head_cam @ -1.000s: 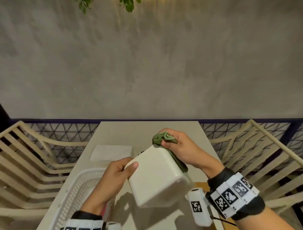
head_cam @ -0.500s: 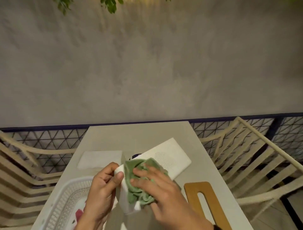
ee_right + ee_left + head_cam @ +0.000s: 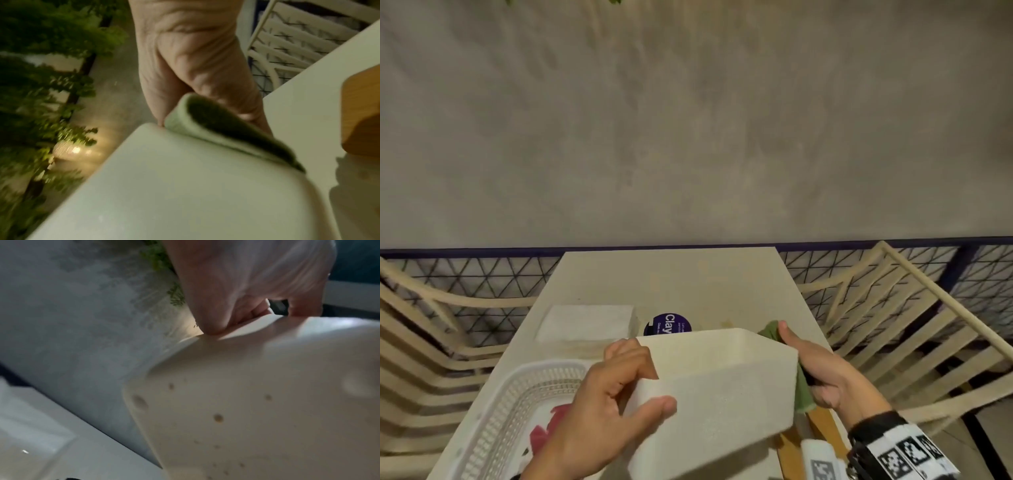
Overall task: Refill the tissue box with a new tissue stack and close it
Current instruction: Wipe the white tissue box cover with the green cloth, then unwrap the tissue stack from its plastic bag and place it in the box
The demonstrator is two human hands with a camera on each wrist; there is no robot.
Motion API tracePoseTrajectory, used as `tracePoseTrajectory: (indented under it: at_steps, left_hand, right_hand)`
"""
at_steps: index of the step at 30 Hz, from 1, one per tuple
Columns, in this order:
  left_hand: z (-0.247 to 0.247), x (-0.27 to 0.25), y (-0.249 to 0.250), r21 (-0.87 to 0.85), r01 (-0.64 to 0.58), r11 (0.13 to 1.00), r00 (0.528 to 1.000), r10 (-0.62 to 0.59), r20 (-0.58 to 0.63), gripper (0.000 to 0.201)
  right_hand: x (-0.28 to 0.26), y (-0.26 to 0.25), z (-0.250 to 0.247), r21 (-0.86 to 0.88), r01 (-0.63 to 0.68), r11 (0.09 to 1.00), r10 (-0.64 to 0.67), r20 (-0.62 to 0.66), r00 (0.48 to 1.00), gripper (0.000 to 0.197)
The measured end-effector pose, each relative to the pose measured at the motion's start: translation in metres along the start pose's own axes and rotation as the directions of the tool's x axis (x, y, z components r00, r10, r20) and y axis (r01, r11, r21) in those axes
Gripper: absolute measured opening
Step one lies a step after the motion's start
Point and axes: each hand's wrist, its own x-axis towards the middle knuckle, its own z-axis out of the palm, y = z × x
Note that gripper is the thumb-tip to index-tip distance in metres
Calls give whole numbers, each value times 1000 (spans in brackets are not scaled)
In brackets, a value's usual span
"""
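Observation:
A white tissue box (image 3: 722, 387) is held tilted above the table. My left hand (image 3: 645, 377) grips its left end, thumb on the near face and fingers over the far edge. My right hand (image 3: 803, 363) holds a green cloth (image 3: 803, 394) and presses it against the box's right end. The right wrist view shows the cloth (image 3: 226, 129) folded between my right hand (image 3: 195, 56) and the box (image 3: 164, 186). In the left wrist view my left hand (image 3: 246, 288) clamps the box (image 3: 246, 402) by its edge. A flat white tissue stack (image 3: 585, 323) lies at the table's back left.
A wooden lid (image 3: 822, 428) lies on the table under my right wrist. A white plastic basket (image 3: 517, 394) holding something red stands at the near left. A round purple label (image 3: 669, 323) sits behind the box. Slatted chairs (image 3: 893, 325) flank the table.
The box has been turned so a long side faces me. My right hand with the cloth has moved from the box's near end to its right end.

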Motion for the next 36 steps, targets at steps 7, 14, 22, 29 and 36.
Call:
tracePoseTrajectory:
  at_steps: [7, 14, 22, 29, 36]
  left_hand:
    - [6, -36, -50, 250, 194, 949, 976, -212, 47, 24]
    - [33, -46, -120, 154, 642, 751, 766, -619, -175, 23]
    - [52, -46, -142, -69, 747, 661, 614, -726, -311, 34]
    - [47, -43, -111, -21, 744, 667, 625, -707, -331, 29]
    - [30, -35, -59, -239, 554, 798, 738, -603, -302, 35]
  right_hand:
    - [21, 36, -16, -167, 188, 968, -221, -207, 953, 29]
    - [66, 61, 6, -380, 306, 873, -434, -319, 842, 36]
    - [110, 89, 6, -477, 319, 819, -488, -284, 825, 38]
    - [75, 70, 13, -623, 333, 708, -628, -339, 701, 38]
    - [19, 60, 141, -365, 499, 786, -531, 18, 847, 49]
